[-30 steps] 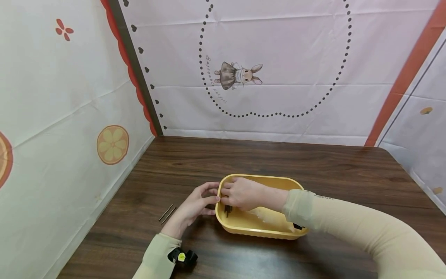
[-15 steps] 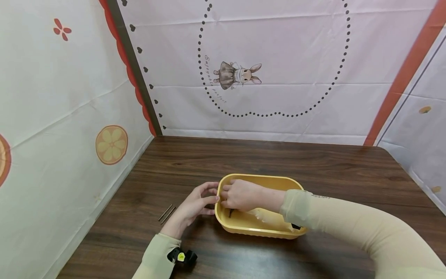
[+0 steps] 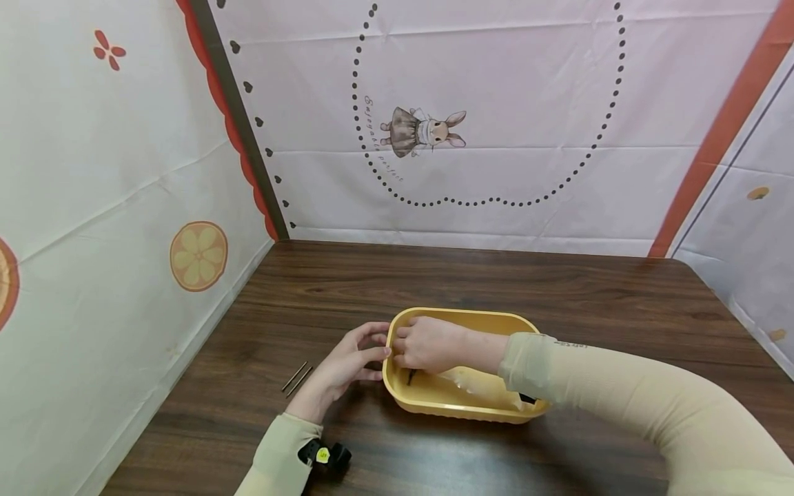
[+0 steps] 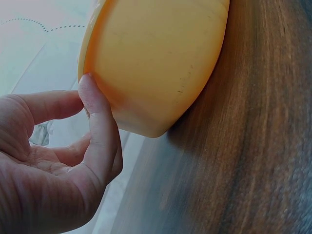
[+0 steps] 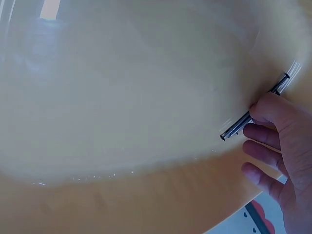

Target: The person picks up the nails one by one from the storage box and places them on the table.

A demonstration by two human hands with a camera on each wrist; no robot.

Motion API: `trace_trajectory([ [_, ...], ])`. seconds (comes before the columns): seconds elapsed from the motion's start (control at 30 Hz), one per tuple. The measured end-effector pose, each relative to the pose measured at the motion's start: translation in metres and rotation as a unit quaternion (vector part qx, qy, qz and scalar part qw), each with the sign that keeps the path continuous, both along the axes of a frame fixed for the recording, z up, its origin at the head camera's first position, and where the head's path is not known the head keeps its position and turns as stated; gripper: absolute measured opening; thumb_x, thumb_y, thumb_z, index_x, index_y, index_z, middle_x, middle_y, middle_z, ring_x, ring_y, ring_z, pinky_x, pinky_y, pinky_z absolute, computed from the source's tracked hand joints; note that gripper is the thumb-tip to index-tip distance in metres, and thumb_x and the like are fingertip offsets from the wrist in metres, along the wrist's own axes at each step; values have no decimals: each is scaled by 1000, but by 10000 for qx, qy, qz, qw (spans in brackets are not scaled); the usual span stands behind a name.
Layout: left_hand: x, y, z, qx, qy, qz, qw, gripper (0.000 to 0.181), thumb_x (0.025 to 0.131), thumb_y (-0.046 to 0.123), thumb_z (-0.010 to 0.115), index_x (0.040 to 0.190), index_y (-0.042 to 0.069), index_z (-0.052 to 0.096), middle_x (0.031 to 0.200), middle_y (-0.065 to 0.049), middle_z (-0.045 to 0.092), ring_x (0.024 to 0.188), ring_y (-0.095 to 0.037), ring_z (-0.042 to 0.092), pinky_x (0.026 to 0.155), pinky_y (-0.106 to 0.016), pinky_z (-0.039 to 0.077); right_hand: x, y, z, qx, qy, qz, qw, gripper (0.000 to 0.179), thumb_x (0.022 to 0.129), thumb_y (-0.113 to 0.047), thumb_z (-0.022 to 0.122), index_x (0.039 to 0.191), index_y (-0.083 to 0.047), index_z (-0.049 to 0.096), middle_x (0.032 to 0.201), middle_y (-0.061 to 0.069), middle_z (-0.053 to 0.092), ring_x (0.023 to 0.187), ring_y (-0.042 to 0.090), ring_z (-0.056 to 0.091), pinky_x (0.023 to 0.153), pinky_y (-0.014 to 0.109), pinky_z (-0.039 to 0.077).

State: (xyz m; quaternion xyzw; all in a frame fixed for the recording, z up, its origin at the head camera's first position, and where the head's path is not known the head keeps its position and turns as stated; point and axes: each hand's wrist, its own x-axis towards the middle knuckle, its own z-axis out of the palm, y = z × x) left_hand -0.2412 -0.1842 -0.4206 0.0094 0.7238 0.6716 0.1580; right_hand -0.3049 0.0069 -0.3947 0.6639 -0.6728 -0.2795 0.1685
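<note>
My left hand [image 3: 347,358] holds the left end of a yellow plastic basin [image 3: 459,415], with curved fingers and a fingertip right at its rim in the left wrist view. Inside that same end, my right hand [image 3: 431,344] reaches down to the floor of the basin. Thumb and forefinger pinch a small bunch of dark nails [image 5: 235,127] lying along the basin's end, as the right wrist view shows. The other fingers stay loosely bent. From above, the hand covers most of the nails.
Two loose nails [image 3: 295,377] lie side by side on the dark wooden table [image 3: 347,289], left of the left hand. A crumpled clear plastic bag [image 3: 480,386] lies in the basin, under the right forearm. Printed cloth [image 3: 509,124] walls the table's back and sides.
The right hand has shifted slightly over the nails, so fewer of them show below its fingers. My left hand and the basin stay in place.
</note>
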Motion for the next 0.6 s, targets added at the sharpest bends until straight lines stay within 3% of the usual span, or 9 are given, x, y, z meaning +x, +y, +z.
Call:
trace_trajectory([
  [0.6,1,1,-1,-23,9,26,10000,49,95,8,59,142,7,45,117,-9,49,88,-15,62,65,-25,58,1,1,5,191,-12,-50,9998,18,93,-36,61,109,-34,68,106,-12,65,94,9,57,73,23,48],
])
